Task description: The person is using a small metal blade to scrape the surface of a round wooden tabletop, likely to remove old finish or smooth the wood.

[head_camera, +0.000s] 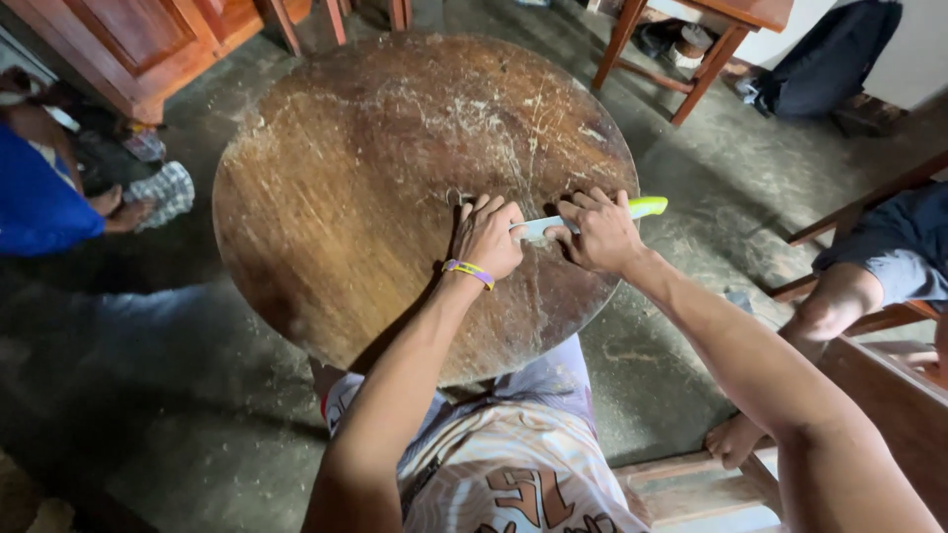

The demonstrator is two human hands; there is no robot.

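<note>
Pressing down, both hands [546, 235] curl fingers around a green-handled knife [592, 217] on the round tabletop [346, 197].

- Tabletop [375, 197]: worn wood, scratched, dull brown.
- Knife [592, 217]: smooth plastic handle, pale blade.
- Floor [148, 395]: rough, matt concrete.
- Wristband [468, 269]: woven cloth.

Soft, dim daylight falls from above and ahead, brightening the scratched round tabletop [395, 178] with a pale sheen. The floor [148, 395] at lower left sinks into shadow. Edges bend outward; focus stays sharp mid-frame.
</note>
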